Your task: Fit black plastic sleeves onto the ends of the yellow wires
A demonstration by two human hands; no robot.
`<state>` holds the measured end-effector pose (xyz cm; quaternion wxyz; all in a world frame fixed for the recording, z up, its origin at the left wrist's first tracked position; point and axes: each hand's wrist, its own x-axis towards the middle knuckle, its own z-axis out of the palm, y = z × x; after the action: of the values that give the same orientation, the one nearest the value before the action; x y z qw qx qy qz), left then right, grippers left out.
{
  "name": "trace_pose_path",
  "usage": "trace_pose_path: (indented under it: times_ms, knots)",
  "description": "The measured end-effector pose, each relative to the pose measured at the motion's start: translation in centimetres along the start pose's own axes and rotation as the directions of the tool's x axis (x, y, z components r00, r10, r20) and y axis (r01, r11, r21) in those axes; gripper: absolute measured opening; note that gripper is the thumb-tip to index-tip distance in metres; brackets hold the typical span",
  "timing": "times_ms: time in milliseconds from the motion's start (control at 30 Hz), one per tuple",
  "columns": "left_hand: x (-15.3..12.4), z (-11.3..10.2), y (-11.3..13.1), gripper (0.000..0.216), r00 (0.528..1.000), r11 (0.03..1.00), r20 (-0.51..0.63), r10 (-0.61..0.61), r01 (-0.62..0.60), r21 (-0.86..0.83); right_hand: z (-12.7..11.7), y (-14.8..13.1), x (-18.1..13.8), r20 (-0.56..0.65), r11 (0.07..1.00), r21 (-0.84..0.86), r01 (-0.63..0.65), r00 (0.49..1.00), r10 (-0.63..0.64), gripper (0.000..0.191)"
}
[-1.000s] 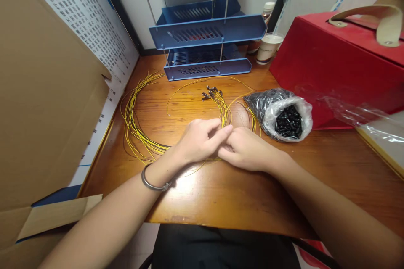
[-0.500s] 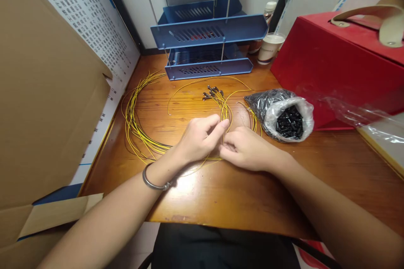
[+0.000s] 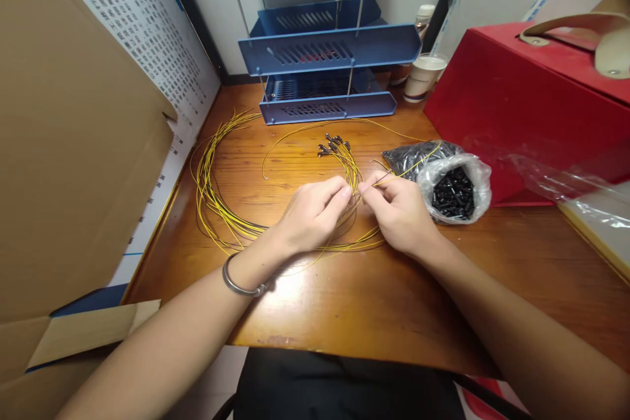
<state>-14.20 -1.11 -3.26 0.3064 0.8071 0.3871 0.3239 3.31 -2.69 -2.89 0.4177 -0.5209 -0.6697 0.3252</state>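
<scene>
My left hand (image 3: 315, 213) is closed, thumb against fingers, pinching thin yellow wires over the desk. Those wires (image 3: 350, 167) run up from its fingertips to a cluster of small black end pieces (image 3: 335, 144). Close beside it, my right hand (image 3: 401, 210) is closed on a yellow wire (image 3: 413, 165), whose free length sticks out up and to the right over a plastic bag. The exact grip points at the fingertips are partly hidden. A large loose coil of yellow and dark wires (image 3: 209, 177) lies to the left and passes beneath both hands.
An open plastic bag (image 3: 426, 174) of small black parts (image 3: 453, 193) lies right of my right hand. Behind stand a blue tiered tray rack (image 3: 325, 108), a paper cup (image 3: 418, 79) and a red box (image 3: 516, 111). Cardboard (image 3: 73, 144) borders the wooden desk (image 3: 374, 315) at left.
My right hand has moved up and to the right, drawing a yellow wire along so it now crosses the bag. My left hand stays nearly in place, still pinching the wires.
</scene>
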Motion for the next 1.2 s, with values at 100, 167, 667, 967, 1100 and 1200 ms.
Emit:
trace_pose_path:
  times_ms: [100,167,667,967,1100,1200]
  knots:
    - [-0.09,-0.11,-0.02,0.033,1.000,1.000,0.017,0.021,-0.020,-0.013,0.04,0.07,0.04,-0.024,0.998,0.059,-0.021,0.999,0.023,0.026]
    - [-0.15,-0.14,-0.03,0.031,1.000,0.999,0.009,0.030,-0.030,-0.031,0.03,0.04,0.07,-0.027,0.996,0.085,-0.030,0.999,0.032,0.025]
    - [-0.23,0.13,0.25,0.027,0.995,0.984,-0.089,0.049,-0.063,-0.167,-0.06,-0.85,-0.08,0.055,0.965,0.262,-0.024,0.998,0.010,0.026]
    - [-0.38,0.38,-0.14,0.029,0.995,0.960,-0.102,0.014,-0.042,-0.278,-0.13,-0.25,-0.17,0.040,0.939,0.344,-0.013,0.999,-0.001,0.027]
    - [-0.48,0.34,-0.10,0.024,0.994,0.958,-0.106,0.041,-0.069,-0.280,-0.14,-0.10,-0.10,0.040,0.932,0.363,-0.014,0.999,0.000,0.028]
    - [-0.46,0.25,0.17,0.020,0.993,0.971,-0.102,0.055,-0.077,-0.225,-0.15,-0.13,-0.08,0.042,0.935,0.354,-0.014,0.999,-0.001,0.028]
